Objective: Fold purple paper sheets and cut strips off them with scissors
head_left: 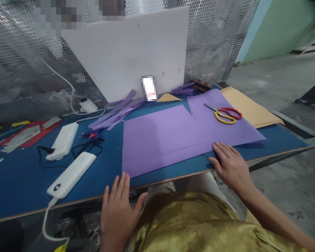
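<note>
Your left hand (118, 206) palm down, fingers outstretched at purple paper (157, 133) corner; right hand (231, 166) likewise, near edge; neither grasping.

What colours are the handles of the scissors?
One handle is red, the other yellow, in the head view.

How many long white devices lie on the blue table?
2, both left of the purple paper: the nearer device by the table's front edge, the farther device just beyond it. None looks hidden, though the paper covers some table.
</note>
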### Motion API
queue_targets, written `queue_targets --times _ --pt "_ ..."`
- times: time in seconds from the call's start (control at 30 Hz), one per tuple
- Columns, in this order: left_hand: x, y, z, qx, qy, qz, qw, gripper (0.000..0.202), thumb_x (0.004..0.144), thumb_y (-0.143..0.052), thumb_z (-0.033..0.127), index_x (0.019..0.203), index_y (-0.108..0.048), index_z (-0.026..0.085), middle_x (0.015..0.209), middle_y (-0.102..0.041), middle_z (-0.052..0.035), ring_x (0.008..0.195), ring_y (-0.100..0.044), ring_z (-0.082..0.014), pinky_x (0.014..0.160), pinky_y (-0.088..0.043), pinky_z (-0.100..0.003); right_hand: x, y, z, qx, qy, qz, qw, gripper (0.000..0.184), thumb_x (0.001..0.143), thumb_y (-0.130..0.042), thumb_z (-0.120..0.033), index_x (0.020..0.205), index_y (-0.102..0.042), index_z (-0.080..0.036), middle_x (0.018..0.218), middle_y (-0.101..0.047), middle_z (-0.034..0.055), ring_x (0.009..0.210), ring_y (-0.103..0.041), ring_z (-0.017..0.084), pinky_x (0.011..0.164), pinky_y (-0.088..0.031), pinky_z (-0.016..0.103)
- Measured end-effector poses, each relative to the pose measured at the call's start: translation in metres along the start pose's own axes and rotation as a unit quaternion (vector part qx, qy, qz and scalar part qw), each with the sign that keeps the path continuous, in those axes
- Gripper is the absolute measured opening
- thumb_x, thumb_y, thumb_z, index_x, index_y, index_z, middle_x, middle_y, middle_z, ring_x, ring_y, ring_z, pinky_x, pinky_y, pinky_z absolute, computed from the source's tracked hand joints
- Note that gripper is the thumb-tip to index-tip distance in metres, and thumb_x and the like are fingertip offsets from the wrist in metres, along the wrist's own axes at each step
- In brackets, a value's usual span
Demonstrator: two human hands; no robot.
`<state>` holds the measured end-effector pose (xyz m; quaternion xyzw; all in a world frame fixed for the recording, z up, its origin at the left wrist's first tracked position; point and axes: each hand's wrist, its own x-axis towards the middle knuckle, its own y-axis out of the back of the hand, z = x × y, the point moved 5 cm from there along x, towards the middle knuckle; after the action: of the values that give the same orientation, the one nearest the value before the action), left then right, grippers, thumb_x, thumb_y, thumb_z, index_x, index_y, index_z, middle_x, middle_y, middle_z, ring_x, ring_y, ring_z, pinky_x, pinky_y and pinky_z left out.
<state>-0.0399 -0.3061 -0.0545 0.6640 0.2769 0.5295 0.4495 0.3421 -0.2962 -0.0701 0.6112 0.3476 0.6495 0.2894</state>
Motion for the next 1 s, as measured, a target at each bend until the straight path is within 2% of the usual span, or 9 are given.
queue_targets --times 0.1,0.17,0.33,0.43,0.53,0.63,0.73,0.87,1.0 --pt "0.006 0.0 0.015 0.01 0.014 0.013 1.0 0.082 0.095 -0.039 0.065 0.15 -0.043 0.005 0.141 -0.06 -0.0237 0.142 -0.042 -0.0429 0.114 -0.031 -0.063 0.001 0.0 -0.012 -0.024 -0.027 -0.016 0.999 0.059 0.103 -0.041 -0.047 0.134 -0.06 -0.001 0.135 -0.063 0.0244 0.131 -0.055 0.036 0.111 -0.041 0.051" --pt "0.015 -0.003 0.037 0.003 -0.017 0.015 1.0 0.082 0.095 -0.041 0.064 0.15 -0.042 0.003 0.144 -0.057 -0.0242 0.142 -0.041 -0.0418 0.114 -0.032 -0.062 0.003 0.001 -0.032 -0.012 -0.025 -0.027 0.999 0.061 0.102 -0.042 -0.048 0.135 -0.059 -0.001 0.137 -0.061 0.0251 0.133 -0.053 0.037 0.112 -0.04 0.053" --pt "0.039 -0.02 0.103 -0.057 -0.168 -0.034 0.984 0.074 0.092 -0.052 0.047 0.151 -0.04 0.005 0.155 -0.046 -0.0189 0.147 -0.038 -0.0327 0.118 -0.033 -0.049 0.013 0.001 -0.109 0.118 0.088 -0.085 0.986 0.066 0.1 -0.041 -0.055 0.139 -0.058 -0.004 0.144 -0.058 0.0185 0.137 -0.051 0.031 0.116 -0.039 0.047" --pt "0.046 -0.03 0.12 -0.072 -0.209 -0.044 0.974 0.073 0.088 -0.053 0.032 0.153 -0.037 0.004 0.155 -0.046 -0.0191 0.147 -0.038 -0.0305 0.119 -0.034 -0.045 0.015 0.0 -0.134 0.156 0.13 -0.098 0.974 0.075 0.099 -0.041 -0.061 0.14 -0.056 -0.001 0.146 -0.055 0.0202 0.138 -0.049 0.031 0.117 -0.039 0.046" --pt "0.046 -0.031 0.115 -0.069 -0.199 -0.007 0.978 0.075 0.092 -0.052 0.04 0.154 -0.034 0.002 0.153 -0.049 -0.0212 0.144 -0.042 -0.0328 0.115 -0.039 -0.046 0.013 -0.005 -0.123 0.156 0.125 -0.094 0.975 0.073 0.099 -0.043 -0.059 0.141 -0.055 -0.001 0.147 -0.054 0.0207 0.139 -0.048 0.03 0.117 -0.039 0.047" --pt "0.043 -0.027 0.102 -0.058 -0.189 0.028 0.98 0.084 0.095 -0.05 0.056 0.156 -0.028 0.003 0.15 -0.052 -0.0214 0.14 -0.046 -0.0341 0.109 -0.043 -0.046 0.01 -0.008 -0.088 0.136 0.09 -0.078 0.984 0.067 0.1 -0.045 -0.053 0.142 -0.053 -0.003 0.147 -0.054 0.0209 0.139 -0.048 0.03 0.115 -0.04 0.048" --pt "0.038 -0.024 0.085 -0.043 -0.187 0.046 0.98 0.087 0.096 -0.045 0.06 0.16 -0.021 0.006 0.149 -0.054 -0.0193 0.138 -0.049 -0.0331 0.108 -0.043 -0.045 0.007 -0.007 -0.05 0.099 0.075 -0.044 0.991 0.064 0.102 -0.039 -0.051 0.143 -0.052 -0.003 0.146 -0.056 0.0208 0.138 -0.05 0.03 0.112 -0.042 0.049" --pt "0.026 -0.023 0.051 -0.018 -0.159 0.058 0.985 0.084 0.099 -0.037 0.06 0.161 -0.016 0.007 0.15 -0.052 -0.0206 0.137 -0.05 -0.0328 0.109 -0.041 -0.044 0.002 -0.006 -0.019 0.065 0.071 -0.025 0.995 0.066 0.103 -0.039 -0.053 0.147 -0.046 -0.005 0.148 -0.054 0.0193 0.14 -0.048 0.029 0.112 -0.04 0.049" --pt "0.011 -0.02 0.011 0.027 -0.122 0.062 0.99 0.084 0.099 -0.033 0.06 0.16 -0.018 0.004 0.146 -0.053 -0.0253 0.133 -0.053 -0.0369 0.106 -0.042 -0.049 -0.006 -0.008 -0.007 0.043 0.061 -0.019 0.997 0.064 0.103 -0.038 -0.051 0.15 -0.042 -0.007 0.149 -0.053 0.0185 0.14 -0.048 0.03 0.113 -0.038 0.049"
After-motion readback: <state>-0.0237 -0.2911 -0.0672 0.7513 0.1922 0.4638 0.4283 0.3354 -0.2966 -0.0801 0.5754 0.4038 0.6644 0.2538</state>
